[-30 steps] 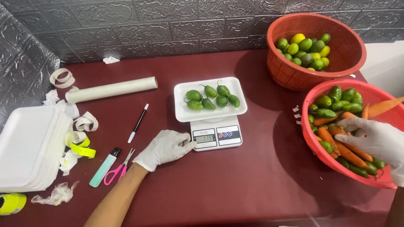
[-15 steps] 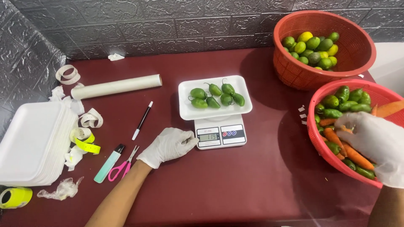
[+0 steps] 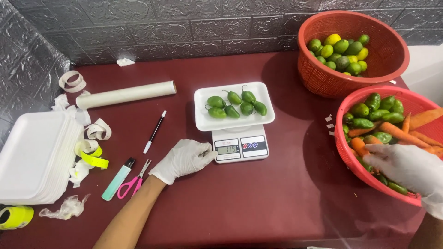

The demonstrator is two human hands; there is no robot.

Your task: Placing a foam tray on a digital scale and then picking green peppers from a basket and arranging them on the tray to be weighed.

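Note:
A white foam tray (image 3: 203,121) with several small green peppers (image 3: 235,105) sits on a small white digital scale (image 3: 240,147) at the table's middle. My left hand (image 3: 183,159), in a white glove, rests flat on the table with its fingertips touching the scale's left edge. My right hand (image 3: 406,167), also gloved, reaches into the near red basket (image 3: 342,146) of green peppers and carrots (image 3: 398,135); whether its fingers hold anything is hidden.
A second red basket (image 3: 308,64) of limes stands at the back right. On the left lie a stack of white foam trays (image 3: 32,159), a roll of film (image 3: 125,94), a pen (image 3: 154,132), pink scissors (image 3: 131,184), a lighter (image 3: 118,179), label strips (image 3: 91,157) and a yellow tape roll (image 3: 14,216).
My left hand stays at the scale's left edge. My right hand has sunk lower and deeper into the near basket.

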